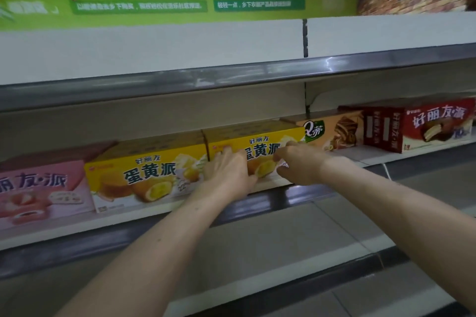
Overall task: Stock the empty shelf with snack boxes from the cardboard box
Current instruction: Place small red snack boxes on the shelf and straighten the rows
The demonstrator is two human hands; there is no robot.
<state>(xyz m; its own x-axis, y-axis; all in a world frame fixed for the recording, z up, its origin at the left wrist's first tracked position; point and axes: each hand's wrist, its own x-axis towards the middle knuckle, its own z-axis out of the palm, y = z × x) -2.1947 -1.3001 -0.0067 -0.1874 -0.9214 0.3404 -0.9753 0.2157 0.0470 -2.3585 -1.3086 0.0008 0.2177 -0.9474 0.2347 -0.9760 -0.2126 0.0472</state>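
bare left hand [228, 172], bare right hand [302, 163], long bare forearms.

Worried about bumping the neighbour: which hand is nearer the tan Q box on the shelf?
Right. The right hand sits at the end of the right yellow box, next to the tan Q box; the left hand lies on that box's front, farther left.

Two hands show: one left hand [228, 170] and one right hand [300, 162]. There are three shelves: the top shelf [231, 77], the middle shelf [373, 159] and the bottom shelf [283, 252]. The middle one carries five boxes that can be counted for sure. From left to right they are one pink box [41, 188], a left yellow box [144, 175], a right yellow box [257, 147], one tan box [332, 131] and one red box [438, 123]. Whether the red one's dark left face belongs to a sixth cannot be told. Far back hang two green signs, a left sign [139, 5] and a right sign [258, 4].
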